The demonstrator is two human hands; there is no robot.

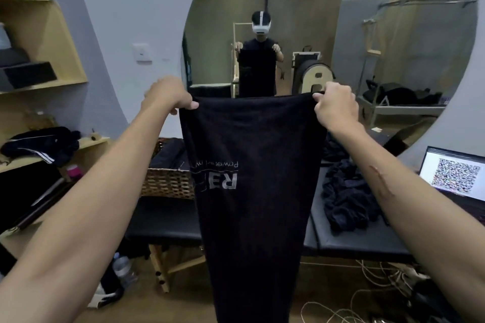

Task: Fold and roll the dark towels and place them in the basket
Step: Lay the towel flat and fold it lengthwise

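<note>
Towel [252, 204]: hangs full length between the arms, long axis vertical, above the table's near edge.
Left hand [168, 97]: pinches the top left corner.
Right hand [336, 105]: pinches the top right corner; hands held apart, level.
Table [168, 220]: bare padding beside and behind the towel, probably room to lay it flat.
Loose towels [346, 199]: heaped at right.
Basket [168, 181]: behind the towel, left of centre.

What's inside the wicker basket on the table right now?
Dark fabric lies inside the wicker basket, apparently a towel. The held towel hides the basket's right side, so anything there cannot be seen.
</note>
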